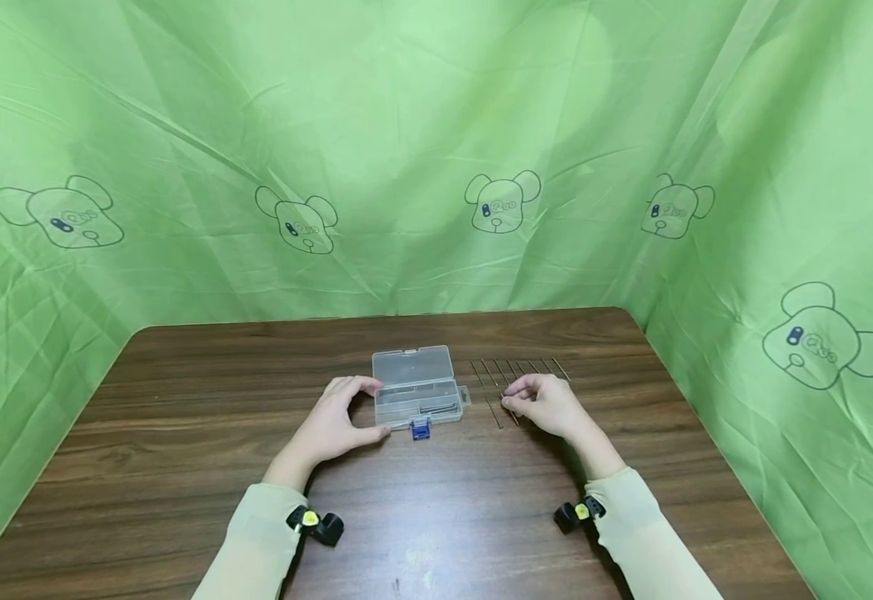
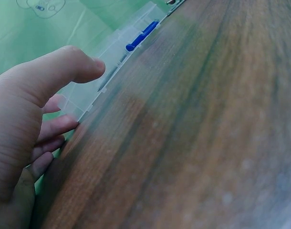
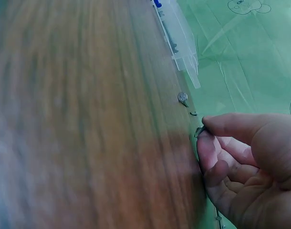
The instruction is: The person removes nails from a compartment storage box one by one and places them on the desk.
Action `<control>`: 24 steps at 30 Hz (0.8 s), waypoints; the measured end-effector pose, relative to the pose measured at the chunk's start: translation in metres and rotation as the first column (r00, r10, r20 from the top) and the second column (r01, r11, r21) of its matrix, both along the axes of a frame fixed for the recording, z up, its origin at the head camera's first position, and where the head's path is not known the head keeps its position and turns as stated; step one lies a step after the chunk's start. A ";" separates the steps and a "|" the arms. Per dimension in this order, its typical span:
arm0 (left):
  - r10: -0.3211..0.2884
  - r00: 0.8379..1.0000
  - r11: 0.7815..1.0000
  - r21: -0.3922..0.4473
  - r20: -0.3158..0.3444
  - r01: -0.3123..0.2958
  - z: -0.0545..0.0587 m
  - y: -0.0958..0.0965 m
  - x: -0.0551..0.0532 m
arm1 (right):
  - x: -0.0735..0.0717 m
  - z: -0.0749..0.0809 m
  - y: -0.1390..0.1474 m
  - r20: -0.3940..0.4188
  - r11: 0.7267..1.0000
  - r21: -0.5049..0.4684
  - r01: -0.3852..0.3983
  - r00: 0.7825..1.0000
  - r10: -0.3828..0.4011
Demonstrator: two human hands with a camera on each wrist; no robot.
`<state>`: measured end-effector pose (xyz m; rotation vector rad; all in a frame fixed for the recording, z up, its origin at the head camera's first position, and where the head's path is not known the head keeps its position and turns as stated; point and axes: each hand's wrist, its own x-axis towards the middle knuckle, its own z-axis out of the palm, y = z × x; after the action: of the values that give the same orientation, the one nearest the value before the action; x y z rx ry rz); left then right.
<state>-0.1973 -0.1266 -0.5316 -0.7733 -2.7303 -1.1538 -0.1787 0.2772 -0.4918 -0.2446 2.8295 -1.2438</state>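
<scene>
A clear plastic storage box [image 1: 404,412] lies with its lid [image 1: 412,367] laid back. Its blue latch [image 1: 421,429] is at the front. Several nails [image 1: 440,408] lie in its front compartment. My left hand [image 1: 336,421] holds the box's left end, thumb at the front corner and fingers at the back. To the right of the box, my right hand [image 1: 545,403] pinches a nail [image 3: 200,131] between thumb and index finger. Near it, another nail [image 1: 494,413] lies on the table; its round, textured head [image 3: 182,98] shows in the right wrist view.
Behind my right hand, several nails [image 1: 561,370] lie spaced out in a row on the brown wooden table [image 1: 182,400]. Green cloth [image 1: 399,125] with printed bear heads hangs behind the table and along its sides.
</scene>
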 end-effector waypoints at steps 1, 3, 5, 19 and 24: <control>0.000 1.000 1.000 -0.001 -0.001 0.000 0.000 0.000 0.000 | 0.000 -0.001 -0.001 -0.014 1.000 0.015 0.005 1.000 -0.005; 0.001 1.000 1.000 -0.004 0.003 -0.001 0.000 0.000 0.000 | -0.001 -0.003 -0.002 -0.034 0.999 0.037 0.016 0.999 -0.014; 0.003 1.000 1.000 -0.003 0.008 -0.003 0.000 -0.001 -0.001 | -0.001 -0.005 -0.003 -0.050 0.998 0.050 0.027 0.998 -0.024; -0.001 1.000 1.000 -0.001 -0.002 0.001 -0.002 0.000 -0.002 | -0.001 -0.007 0.000 -0.055 0.995 0.088 0.037 0.998 -0.032; 0.005 1.000 1.000 -0.002 0.004 -0.005 -0.002 -0.001 -0.002 | 0.000 -0.006 -0.001 -0.047 0.994 0.097 0.056 0.998 -0.052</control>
<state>-0.1992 -0.1274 -0.5338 -0.7646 -2.7357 -1.1524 -0.1790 0.2757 -0.4979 -0.1955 2.9436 -1.1180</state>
